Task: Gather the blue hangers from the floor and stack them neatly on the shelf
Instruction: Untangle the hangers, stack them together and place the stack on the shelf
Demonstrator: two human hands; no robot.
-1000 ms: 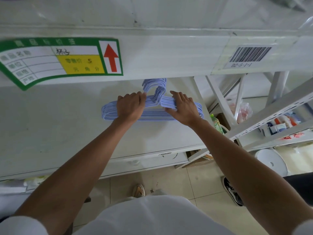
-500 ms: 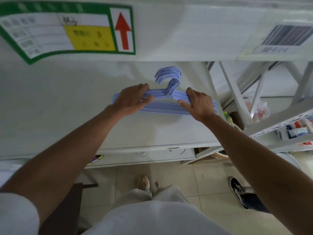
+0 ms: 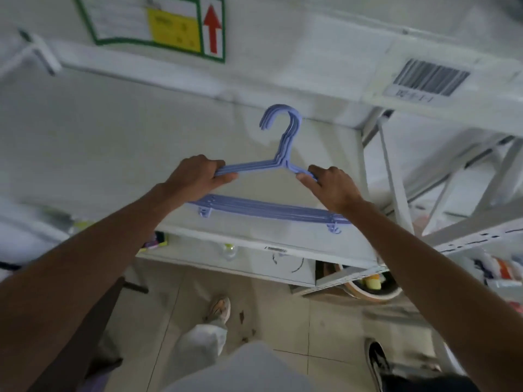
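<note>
A stack of several blue hangers lies on the white shelf, hooks pointing to the back. My left hand grips the left shoulder of the stack, fingers curled over it. My right hand holds the right shoulder, thumb along the bar. The bottom bars lie near the shelf's front edge, and both hands hide the outer ends of the shoulders.
An upper shelf edge with a green price label and a barcode sticker hangs close above. White rack struts stand to the right. Below are tiled floor, my shoe, another dark shoe and a round basin.
The view has tilted down and drawn back, so the hangers now show in full. Both hands have curled round the stack's shoulders and the stack sits closer to the shelf's front edge.
</note>
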